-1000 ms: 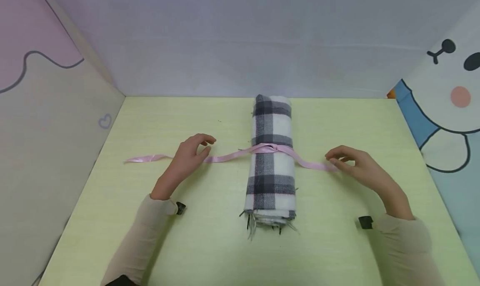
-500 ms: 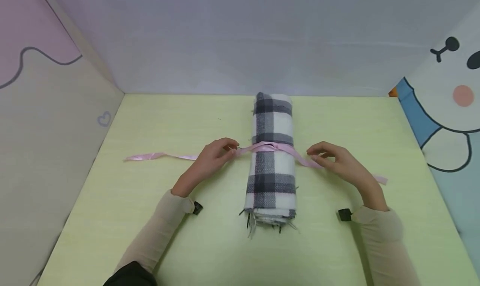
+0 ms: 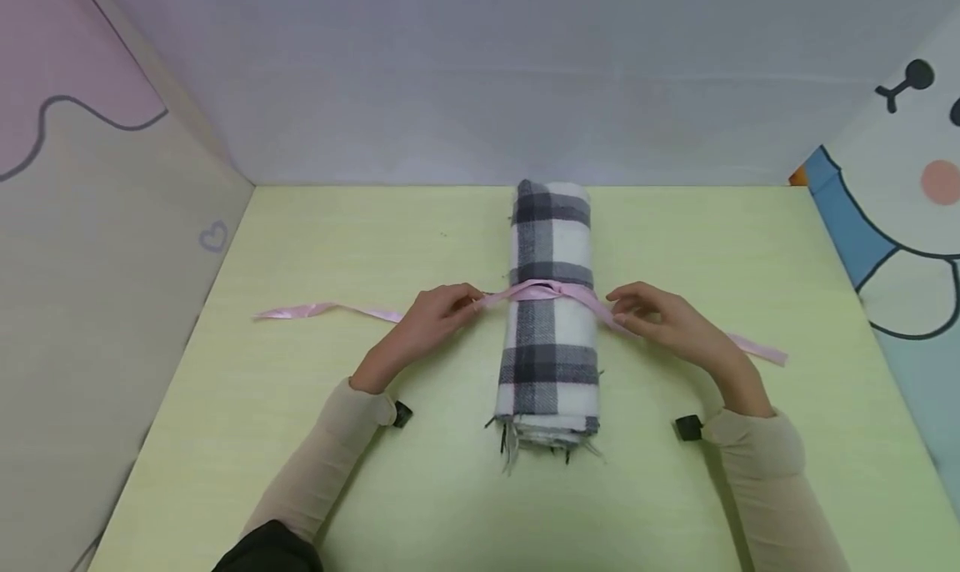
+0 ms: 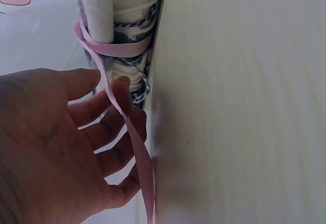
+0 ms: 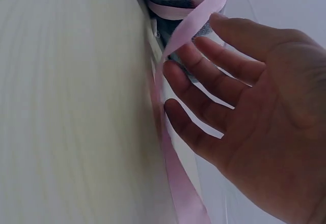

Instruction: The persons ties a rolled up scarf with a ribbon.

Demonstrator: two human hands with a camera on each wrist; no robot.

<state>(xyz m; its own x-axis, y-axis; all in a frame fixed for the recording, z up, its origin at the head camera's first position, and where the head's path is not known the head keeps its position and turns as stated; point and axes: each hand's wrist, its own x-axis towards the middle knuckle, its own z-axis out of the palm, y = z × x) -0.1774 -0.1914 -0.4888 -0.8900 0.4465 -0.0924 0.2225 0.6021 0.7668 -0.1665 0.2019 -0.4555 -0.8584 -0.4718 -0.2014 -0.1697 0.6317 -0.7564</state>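
Observation:
A folded black-and-white plaid scarf (image 3: pixel 536 372) with a fringed end lies lengthwise on the table. Around its middle goes a pink ribbon (image 3: pixel 573 292), crossed over itself on top, with one tail stretching out to each side. My left hand (image 3: pixel 435 318) is at the left tail beside the scarf; in the left wrist view the ribbon (image 4: pixel 135 132) runs between thumb and forefinger and across the loosely bent fingers, with a gap between thumb and forefinger. On the other side my right hand (image 3: pixel 667 322) has its thumb apart from its bent fingers, with the right tail (image 5: pixel 191 28) passing at the fingertips.
The pale yellow table (image 3: pixel 375 238) backs onto a plain light wall (image 3: pixel 450 80). A left side panel (image 3: pixel 97 305) and a right panel with a cartoon animal (image 3: pixel 900 197) flank it. Small black wrist cameras (image 3: pixel 688 428) stick out from the sleeves.
Both hands have moved inward along the ribbon tails, the left one rightward and the right one leftward, close to the scarf. More of the right tail shows behind the right hand.

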